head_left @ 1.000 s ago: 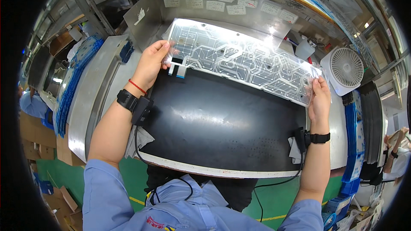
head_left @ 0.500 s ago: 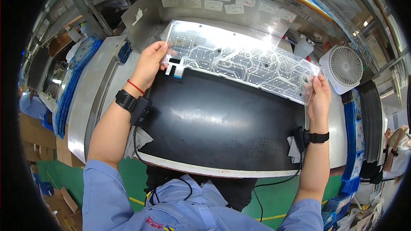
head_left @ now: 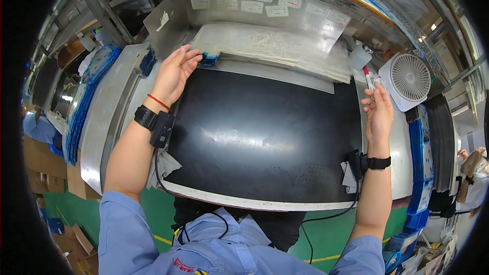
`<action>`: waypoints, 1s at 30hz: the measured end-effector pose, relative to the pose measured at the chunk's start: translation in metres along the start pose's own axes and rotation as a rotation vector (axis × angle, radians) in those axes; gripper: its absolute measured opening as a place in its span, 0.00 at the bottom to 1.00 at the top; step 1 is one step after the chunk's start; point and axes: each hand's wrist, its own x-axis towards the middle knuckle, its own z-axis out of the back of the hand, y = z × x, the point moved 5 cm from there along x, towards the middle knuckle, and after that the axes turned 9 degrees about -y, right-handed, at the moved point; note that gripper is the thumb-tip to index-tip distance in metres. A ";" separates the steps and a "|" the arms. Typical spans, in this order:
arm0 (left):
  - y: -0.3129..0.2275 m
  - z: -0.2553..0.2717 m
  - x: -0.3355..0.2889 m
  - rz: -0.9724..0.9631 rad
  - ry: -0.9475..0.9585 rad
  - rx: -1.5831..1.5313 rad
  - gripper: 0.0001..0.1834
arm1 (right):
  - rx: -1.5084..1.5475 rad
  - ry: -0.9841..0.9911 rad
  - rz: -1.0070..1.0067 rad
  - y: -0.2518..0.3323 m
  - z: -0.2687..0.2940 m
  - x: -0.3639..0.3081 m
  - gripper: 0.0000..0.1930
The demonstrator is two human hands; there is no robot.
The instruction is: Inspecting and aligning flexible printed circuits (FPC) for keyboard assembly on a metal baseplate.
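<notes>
A pile of clear printed circuit films lies along the back of the black work mat. Its dark blue connector tails stick out at the left end, close to my left hand. That hand is held up with nothing in it, its fingers loosely apart. At the other end of the mat my right hand is raised, also unloaded, with fingers slightly curled and separate. It is nearest to a red and white marker. Under the films, a flat thin plate shows its front edge.
A white fan stands at the back right beside a translucent bottle. Blue-edged stacks of sheets flank the table on the left and right. Grey cloths lie by the front corners. Cables hang from both wrists.
Both hands have let go of the circuit film they held stretched between them. It now lies back on the far pile, and both hands are apart from it.
</notes>
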 end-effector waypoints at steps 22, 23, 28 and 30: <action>0.018 -0.152 -0.037 -1.209 0.420 1.333 0.15 | -0.114 0.067 0.016 -0.002 -0.002 0.001 0.15; 0.023 -0.157 -0.028 -1.187 0.406 1.382 0.15 | -0.112 0.068 0.019 0.000 -0.004 0.000 0.15; 0.034 -0.159 -0.006 -1.064 0.321 1.383 0.17 | -0.100 0.074 0.032 0.002 -0.004 0.000 0.15; 0.032 -0.159 -0.004 -1.045 0.297 1.343 0.16 | -0.097 0.082 0.035 0.005 -0.006 -0.001 0.15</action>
